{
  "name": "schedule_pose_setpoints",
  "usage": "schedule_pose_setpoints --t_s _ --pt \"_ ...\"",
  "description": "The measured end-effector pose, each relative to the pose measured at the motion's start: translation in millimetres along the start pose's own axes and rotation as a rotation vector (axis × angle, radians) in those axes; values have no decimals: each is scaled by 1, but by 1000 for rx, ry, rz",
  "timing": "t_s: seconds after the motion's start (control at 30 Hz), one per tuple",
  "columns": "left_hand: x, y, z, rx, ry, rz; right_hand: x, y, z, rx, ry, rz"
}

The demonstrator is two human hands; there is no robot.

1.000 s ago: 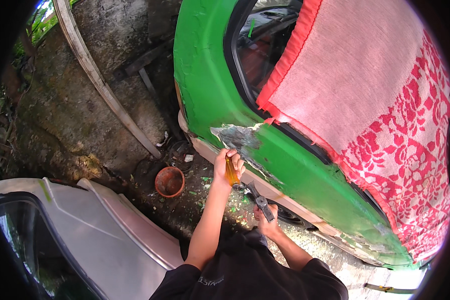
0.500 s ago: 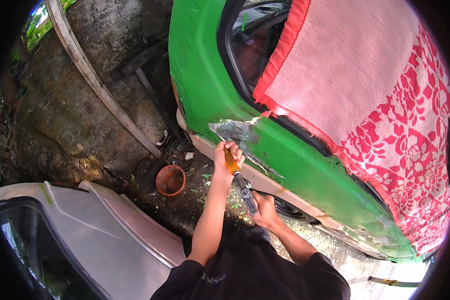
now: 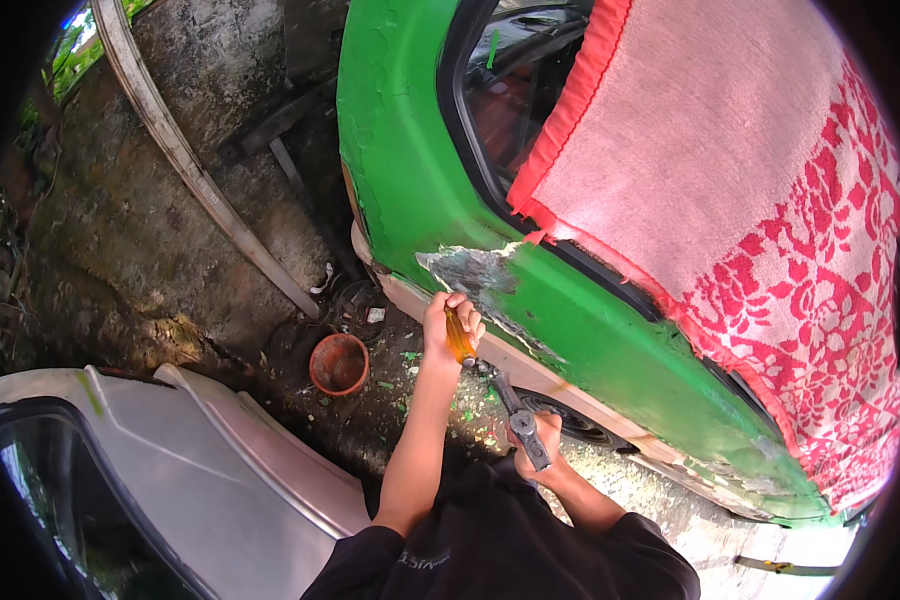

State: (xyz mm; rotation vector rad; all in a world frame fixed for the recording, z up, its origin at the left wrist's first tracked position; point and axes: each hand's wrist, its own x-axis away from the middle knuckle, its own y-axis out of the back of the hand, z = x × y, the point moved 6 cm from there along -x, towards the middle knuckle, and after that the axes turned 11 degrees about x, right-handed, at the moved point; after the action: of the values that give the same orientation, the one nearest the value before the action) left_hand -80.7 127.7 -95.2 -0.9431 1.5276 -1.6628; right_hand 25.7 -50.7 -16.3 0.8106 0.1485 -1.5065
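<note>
My left hand [image 3: 448, 322] is closed around an orange-handled chisel-like tool [image 3: 459, 340], whose tip is hidden against the green car body [image 3: 410, 190]. The tip sits at the lower edge of a grey patch of bare metal [image 3: 470, 270] where the paint is scraped off. My right hand [image 3: 542, 440] grips a dark metal hammer [image 3: 510, 405]. The hammer's head is right at the butt of the orange handle. Green paint flakes [image 3: 475, 410] lie on the ground below.
A red-and-white floral cloth [image 3: 750, 200] hangs over the car's window and door. A terracotta pot [image 3: 338, 362] stands on the dirt left of my arm. A grey car panel [image 3: 200, 480] fills the lower left. A curved metal strip [image 3: 195, 175] leans on the rock wall.
The hammer in my right hand has swung up from lower right to the end of the orange handle. My left hand stays at the scraped patch.
</note>
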Motion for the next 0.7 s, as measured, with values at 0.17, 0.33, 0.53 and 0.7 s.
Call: schedule_pose_setpoints --t_s 0.17,0.33,0.53,0.7 --pt "2 3 -3 37 14 36 0 0 3 -17 49 30" --pt "5 -5 -3 23 5 -1 -8 -21 -15 86 -2 179" --pt "8 -2 -3 -2 6 -53 10 -26 -19 83 -59 184" --pt "6 -4 -3 0 -6 -28 7 -16 -1 -59 154 -32"
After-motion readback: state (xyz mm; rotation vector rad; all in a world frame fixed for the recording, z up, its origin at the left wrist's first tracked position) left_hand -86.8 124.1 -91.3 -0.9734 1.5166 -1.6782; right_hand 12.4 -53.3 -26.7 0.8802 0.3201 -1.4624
